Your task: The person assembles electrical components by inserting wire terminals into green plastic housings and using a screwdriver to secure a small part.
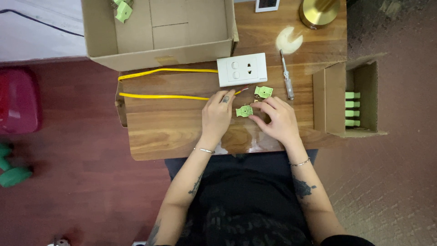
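While both hands rest on the wooden table (150, 132), a small green plug half-shell (244, 110) lies flat between them. The right hand (276, 119) pinches its right edge with closed fingertips; the left hand (217, 114) lies just beside its left edge, fingers loosely curled and holding nothing, over the yellow cable (164, 96). The shell's long axis runs left to right. A second half-shell (263, 92) sits near, above it, below the white wall socket (241, 69).
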